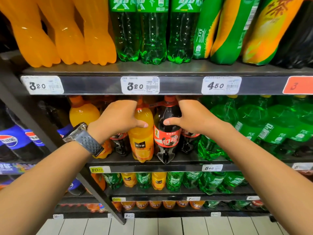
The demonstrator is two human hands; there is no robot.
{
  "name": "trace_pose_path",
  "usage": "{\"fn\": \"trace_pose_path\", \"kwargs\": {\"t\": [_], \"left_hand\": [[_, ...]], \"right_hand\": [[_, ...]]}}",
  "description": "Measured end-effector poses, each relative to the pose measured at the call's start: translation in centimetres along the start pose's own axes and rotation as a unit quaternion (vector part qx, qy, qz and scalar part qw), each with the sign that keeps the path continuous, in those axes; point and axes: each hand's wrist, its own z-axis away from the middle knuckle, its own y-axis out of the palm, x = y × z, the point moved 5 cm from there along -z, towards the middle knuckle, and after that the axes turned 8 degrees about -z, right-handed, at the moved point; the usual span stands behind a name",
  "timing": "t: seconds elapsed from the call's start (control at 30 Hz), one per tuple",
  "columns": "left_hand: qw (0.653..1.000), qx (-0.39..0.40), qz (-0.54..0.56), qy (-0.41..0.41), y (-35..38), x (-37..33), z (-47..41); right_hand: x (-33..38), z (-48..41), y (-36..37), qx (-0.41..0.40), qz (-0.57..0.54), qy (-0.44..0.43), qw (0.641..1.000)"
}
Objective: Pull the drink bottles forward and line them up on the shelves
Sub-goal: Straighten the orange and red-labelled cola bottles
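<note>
- Two hands reach onto the middle shelf at frame centre.
- I see my left hand wrapped around the orange juice bottle, thumb across its front.
- My right hand grips the cola bottle just beside it; both bottles stand upright at the shelf's front edge.
- Green bottles fill the right.

You can see white price tags along the shelf rails: one reading 320, another 450, with a red tag at the far right. Below, a yellow tag marks the next rail. At the bottom, pale floor tiles run under the rack.
</note>
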Motion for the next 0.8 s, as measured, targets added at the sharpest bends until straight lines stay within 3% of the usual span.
{"fn": "trace_pose_path", "kwargs": {"t": [0.13,0.2,0.3,0.53,0.67,0.8], "left_hand": [[0.979,-0.116,0.123,0.113,-1.6,-3.4,0.8],[0.975,-0.146,0.084,0.146,-2.0,-5.6,0.6],[0.974,-0.158,0.04,0.155,-2.4,-8.7,-0.5],[0.996,-0.016,-0.052,0.066,-0.9,-14.3,-5.0],[0.997,0.06,0.027,0.038,0.0,-16.1,-6.9],[0.992,0.125,0.031,-0.012,0.6,-15.9,-7.9]], "right_hand": [[-0.6,3.3,-3.1,-0.118,0.079,-0.099,0.985],[-2.2,5.0,-4.4,-0.149,0.161,-0.11,0.969],[-5.9,6.3,-6.1,-0.149,0.243,-0.051,0.957],[-11.6,6.4,-8.5,-0.107,0.214,0.049,0.97],[-13.3,5.5,-8.2,-0.02,0.151,0.088,0.984],[-13.4,4.8,-7.8,0.034,0.09,0.094,0.991]]}}
